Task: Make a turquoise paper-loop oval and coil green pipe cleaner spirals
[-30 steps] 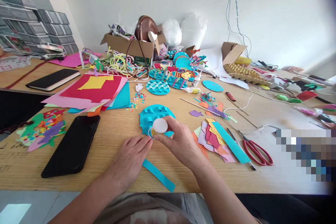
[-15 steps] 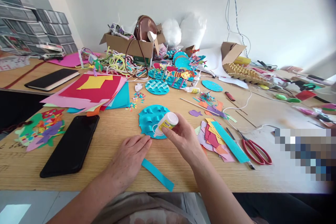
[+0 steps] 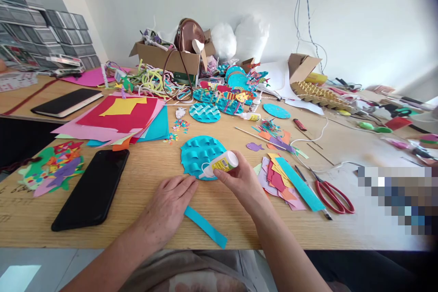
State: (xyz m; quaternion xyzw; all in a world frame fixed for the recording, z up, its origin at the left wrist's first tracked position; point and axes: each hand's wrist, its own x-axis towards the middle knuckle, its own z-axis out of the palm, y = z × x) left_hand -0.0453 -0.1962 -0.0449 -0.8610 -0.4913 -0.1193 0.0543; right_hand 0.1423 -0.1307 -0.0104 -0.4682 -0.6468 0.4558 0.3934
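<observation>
In my right hand (image 3: 239,182) is a white glue bottle (image 3: 224,162) with a yellow label. It is tilted, its nozzle pointing down and left at the lower part of a round blue paper disc (image 3: 196,149). Rows of curled blue paper pieces stand up from this disc. My left hand (image 3: 174,198) lies flat on the table, its fingers stretched out side by side and the fingertips at the disc's lower edge. The thumb is hidden. A blue paper strip (image 3: 207,228) lies just right of the left hand, one end close to it.
Left of me lie a black phone (image 3: 92,189), paper scraps (image 3: 54,169) and stacked coloured sheets (image 3: 102,121). On the right are cut paper pieces (image 3: 278,180), another blue strip (image 3: 301,185) and red-handled scissors (image 3: 333,196). Behind stand decorated blue discs (image 3: 229,106) and a cardboard box (image 3: 167,64).
The glue bottle has tipped further sideways, its base moving slightly right and down as my right hand turned. My left hand stays in place by the disc.
</observation>
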